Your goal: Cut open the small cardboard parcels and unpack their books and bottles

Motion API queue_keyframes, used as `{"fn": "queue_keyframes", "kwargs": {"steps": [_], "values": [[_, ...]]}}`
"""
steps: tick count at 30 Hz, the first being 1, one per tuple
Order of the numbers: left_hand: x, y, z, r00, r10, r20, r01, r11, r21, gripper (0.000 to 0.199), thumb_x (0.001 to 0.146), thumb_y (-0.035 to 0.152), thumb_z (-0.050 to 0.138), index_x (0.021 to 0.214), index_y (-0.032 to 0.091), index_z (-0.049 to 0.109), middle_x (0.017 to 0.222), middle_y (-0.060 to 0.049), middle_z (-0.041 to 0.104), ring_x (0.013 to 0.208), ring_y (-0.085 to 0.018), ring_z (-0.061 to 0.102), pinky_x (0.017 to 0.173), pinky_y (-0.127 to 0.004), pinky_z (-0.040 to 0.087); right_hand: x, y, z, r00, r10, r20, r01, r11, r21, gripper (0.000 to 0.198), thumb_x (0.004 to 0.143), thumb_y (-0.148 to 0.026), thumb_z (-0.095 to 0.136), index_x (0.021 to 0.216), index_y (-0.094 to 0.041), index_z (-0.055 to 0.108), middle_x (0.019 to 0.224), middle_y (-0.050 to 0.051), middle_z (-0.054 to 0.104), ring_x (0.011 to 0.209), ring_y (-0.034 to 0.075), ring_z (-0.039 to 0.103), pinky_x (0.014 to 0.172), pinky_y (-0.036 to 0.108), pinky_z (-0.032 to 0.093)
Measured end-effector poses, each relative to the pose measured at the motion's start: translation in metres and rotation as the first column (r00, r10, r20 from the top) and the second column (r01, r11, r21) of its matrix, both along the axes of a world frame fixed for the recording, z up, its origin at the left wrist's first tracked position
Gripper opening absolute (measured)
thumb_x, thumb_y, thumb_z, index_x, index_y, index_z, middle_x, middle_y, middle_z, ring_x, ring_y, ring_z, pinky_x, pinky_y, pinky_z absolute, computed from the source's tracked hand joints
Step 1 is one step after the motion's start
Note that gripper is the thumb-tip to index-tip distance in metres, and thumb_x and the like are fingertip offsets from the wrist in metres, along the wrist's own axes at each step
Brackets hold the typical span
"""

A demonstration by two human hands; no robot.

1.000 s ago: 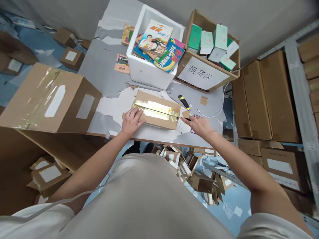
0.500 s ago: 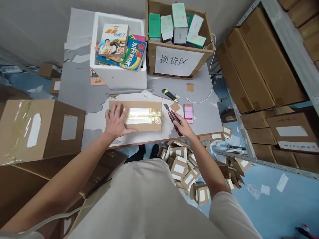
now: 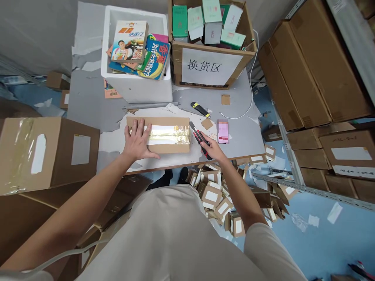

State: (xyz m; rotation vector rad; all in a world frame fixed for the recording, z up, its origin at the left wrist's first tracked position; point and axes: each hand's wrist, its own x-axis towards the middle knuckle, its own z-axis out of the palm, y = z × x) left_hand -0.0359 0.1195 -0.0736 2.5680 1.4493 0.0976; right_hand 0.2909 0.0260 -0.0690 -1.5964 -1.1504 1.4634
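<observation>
A flat brown cardboard box (image 3: 168, 148) lies on the table, a white label and shiny clear tape running along its top. My left hand (image 3: 137, 140) is spread over the box's left end, fingers apart, pressing on it. In my right hand (image 3: 211, 147) is a red and black utility knife (image 3: 202, 141), its blade pointing up and left just beside the box's right end. A phone (image 3: 223, 131) with a pink screen lies to the right of that hand. Beyond the box rests a second, yellow and black utility knife (image 3: 200, 109).
At the back stand a white foam box (image 3: 140, 91) of books and a carton (image 3: 177, 66) of green and white boxes. A white cable (image 3: 244, 113) trails at the right. Small cartons (image 3: 212, 195) pile below the table (image 3: 113, 142); shelving (image 3: 288, 156) stands right, a large carton (image 3: 76, 156) left.
My right hand has moved the knife slightly left, closer to the box's right end. My left hand stays spread on the box. The view has shifted a little.
</observation>
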Motion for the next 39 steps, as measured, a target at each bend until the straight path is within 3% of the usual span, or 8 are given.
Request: {"fn": "queue_keyframes", "kwargs": {"steps": [3,10,15,19,23,28,34,39], "values": [[0.000,0.000,0.001,1.000,-0.015,-0.004,0.015,1.000,-0.013,0.136,0.049,0.088,0.056,0.152,0.009,0.015,0.158,-0.026,0.009,0.143,-0.050,0.004,0.110,-0.061,-0.003,0.009,0.008,0.009,0.989,0.144,-0.017,-0.145,0.989,-0.030,0.067,0.088,-0.035,0.053,0.151,-0.026,0.029,0.102,0.006,0.064,0.054,0.007,0.055,0.046,0.021,0.047],[0.004,0.011,0.005,0.996,-0.028,-0.084,0.019,0.994,-0.106,0.133,0.051,0.082,0.061,0.153,0.015,0.009,0.159,-0.021,0.009,0.143,-0.048,0.004,0.109,-0.061,0.001,0.042,0.028,0.024,0.865,0.478,0.155,-0.467,0.878,-0.102,0.059,0.090,-0.022,0.050,0.148,-0.023,0.036,0.073,-0.002,0.060,0.050,0.006,0.051,0.049,0.018,0.045],[0.006,0.018,0.004,0.988,-0.004,-0.156,-0.018,0.990,-0.141,0.134,0.051,0.083,0.061,0.154,0.016,0.006,0.160,-0.020,0.007,0.143,-0.049,0.001,0.107,-0.061,0.008,0.039,0.026,0.029,0.853,0.452,0.260,-0.447,0.891,-0.081,0.059,0.089,-0.019,0.051,0.147,-0.023,0.039,0.073,-0.003,0.060,0.047,0.005,0.049,0.046,0.016,0.043],[0.005,0.021,0.002,0.985,-0.021,-0.171,-0.004,0.989,-0.145,0.136,0.051,0.086,0.058,0.154,0.015,0.004,0.160,-0.021,0.004,0.142,-0.050,0.001,0.105,-0.061,0.012,0.034,0.019,0.031,0.868,0.480,0.130,-0.461,0.875,-0.148,0.060,0.088,-0.019,0.051,0.147,-0.021,0.038,0.069,-0.004,0.057,0.047,0.005,0.050,0.045,0.017,0.044],[0.005,0.021,0.001,0.984,-0.003,-0.178,-0.024,0.989,-0.147,0.135,0.052,0.086,0.057,0.153,0.016,0.001,0.160,-0.020,0.001,0.143,-0.049,-0.002,0.105,-0.060,0.011,0.027,0.010,0.027,0.917,0.399,0.023,-0.390,0.907,-0.159,0.063,0.089,-0.024,0.053,0.149,-0.023,0.033,0.068,-0.004,0.056,0.049,0.007,0.051,0.046,0.018,0.045],[0.005,0.019,0.002,0.985,-0.009,-0.173,-0.019,0.987,-0.160,0.136,0.052,0.085,0.058,0.153,0.016,-0.001,0.160,-0.020,0.000,0.143,-0.049,-0.004,0.106,-0.060,0.010,0.019,0.001,0.028,0.926,0.376,0.019,-0.365,0.910,-0.196,0.063,0.089,-0.026,0.053,0.149,-0.024,0.034,0.068,-0.004,0.055,0.047,0.007,0.049,0.043,0.018,0.043],[0.005,0.020,0.004,0.987,-0.017,-0.162,-0.007,0.989,-0.150,0.133,0.054,0.085,0.057,0.153,0.015,0.001,0.160,-0.022,0.001,0.143,-0.047,-0.001,0.106,-0.062,0.012,0.011,-0.019,0.024,0.939,0.341,0.036,-0.334,0.933,-0.133,0.064,0.089,-0.032,0.052,0.149,-0.022,0.033,0.070,-0.003,0.057,0.047,0.008,0.047,0.044,0.019,0.042],[0.009,0.018,0.007,0.991,0.022,-0.132,-0.041,0.988,-0.146,0.135,0.051,0.085,0.058,0.154,0.016,0.004,0.160,-0.022,0.002,0.144,-0.046,-0.001,0.105,-0.063,0.014,0.012,-0.052,0.019,0.971,0.206,0.121,-0.197,0.977,-0.082,0.065,0.088,-0.038,0.051,0.149,-0.022,0.033,0.074,-0.001,0.060,0.049,0.009,0.049,0.050,0.024,0.046]]}}
